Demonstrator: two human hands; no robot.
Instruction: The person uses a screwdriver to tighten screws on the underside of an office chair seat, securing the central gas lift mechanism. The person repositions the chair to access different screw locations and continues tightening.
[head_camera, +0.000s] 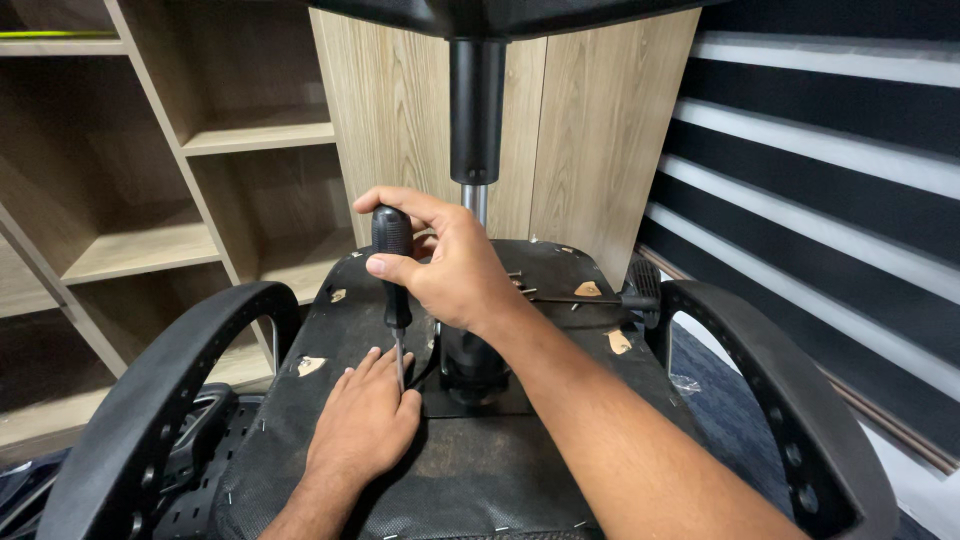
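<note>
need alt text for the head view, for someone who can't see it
The right hand grips a black-handled screwdriver upright, tip down on the underside of an upturned office chair seat, while the left hand lies flat beside the tip. Black armrests curve at both sides, with wooden shelves behind.

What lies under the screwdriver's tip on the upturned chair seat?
The screwdriver, held by the right hand, points down at the black seat underside beside the left hand. The fingers cover the tip, so any screw is hidden.
</note>
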